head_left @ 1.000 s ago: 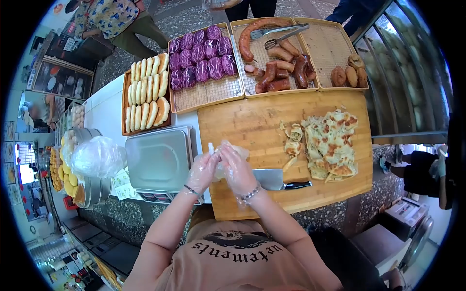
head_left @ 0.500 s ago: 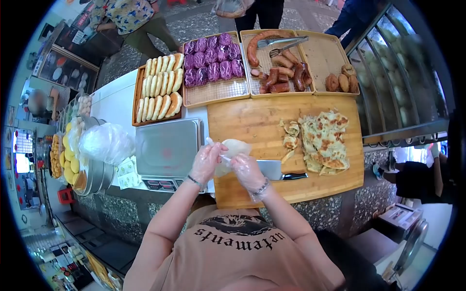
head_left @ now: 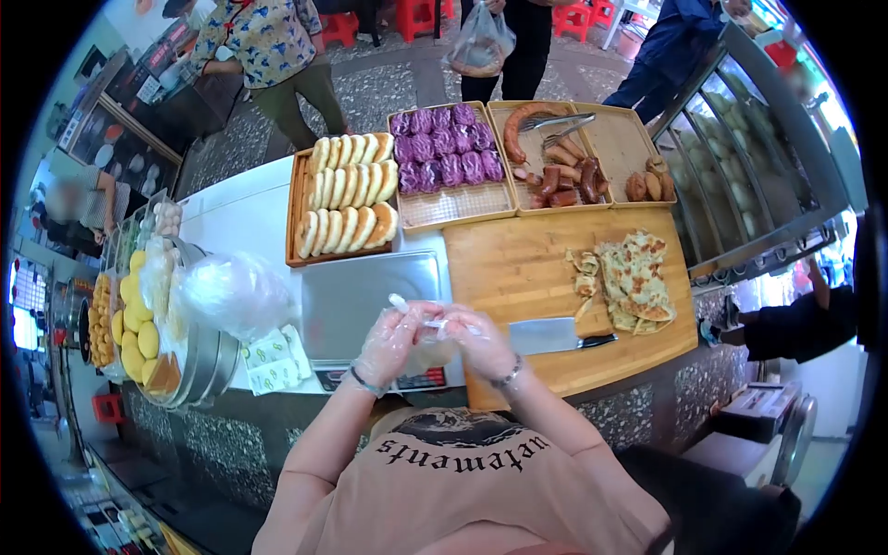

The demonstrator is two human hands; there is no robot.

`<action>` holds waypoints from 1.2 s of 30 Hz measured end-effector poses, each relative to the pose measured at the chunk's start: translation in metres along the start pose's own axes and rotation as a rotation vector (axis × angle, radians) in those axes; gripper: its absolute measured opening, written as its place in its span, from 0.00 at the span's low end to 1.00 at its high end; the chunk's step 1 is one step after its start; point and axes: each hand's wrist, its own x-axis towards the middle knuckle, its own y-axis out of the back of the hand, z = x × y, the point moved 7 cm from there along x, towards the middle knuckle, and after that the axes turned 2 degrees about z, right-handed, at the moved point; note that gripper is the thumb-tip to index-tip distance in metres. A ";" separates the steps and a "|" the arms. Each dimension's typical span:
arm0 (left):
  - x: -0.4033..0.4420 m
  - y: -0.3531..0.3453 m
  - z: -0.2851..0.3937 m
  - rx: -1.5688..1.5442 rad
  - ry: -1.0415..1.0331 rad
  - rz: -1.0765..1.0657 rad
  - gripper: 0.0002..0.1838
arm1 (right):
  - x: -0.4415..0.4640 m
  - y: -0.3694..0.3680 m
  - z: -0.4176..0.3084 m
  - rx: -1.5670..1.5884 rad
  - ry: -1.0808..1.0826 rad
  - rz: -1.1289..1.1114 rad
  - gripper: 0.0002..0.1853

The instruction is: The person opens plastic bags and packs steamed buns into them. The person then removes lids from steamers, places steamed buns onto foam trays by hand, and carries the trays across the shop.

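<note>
Both my hands wear clear plastic gloves and meet over the front edge of the scale [head_left: 370, 301]. My left hand [head_left: 393, 340] has its fingers pinched on a clear plastic bag [head_left: 433, 353], with a whitish twisted end sticking up. My right hand [head_left: 476, 340] is closed on the same bag from the right side. The bag hangs between the hands, and its contents are hard to make out. Right of my hands, a cleaver [head_left: 544, 336] lies on the wooden board [head_left: 509, 268], near a browned flatbread [head_left: 636, 277] and small cut pieces [head_left: 585, 277].
Beyond the board stand trays of purple rolls [head_left: 444, 143], sausages [head_left: 564, 180] with tongs [head_left: 555, 122], and pale buns [head_left: 347, 190]. A bundle of plastic bags [head_left: 240, 294] and yellow buns [head_left: 137, 324] are at left. People stand across the table.
The view has shifted, so the table appears lower and more of the far floor shows. My hands have moved from beside the board's left edge to over the scale, still holding the bag.
</note>
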 end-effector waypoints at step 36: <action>0.042 0.223 -0.125 0.189 -0.046 -0.055 0.20 | 0.081 -0.128 0.094 -0.628 0.072 0.384 0.13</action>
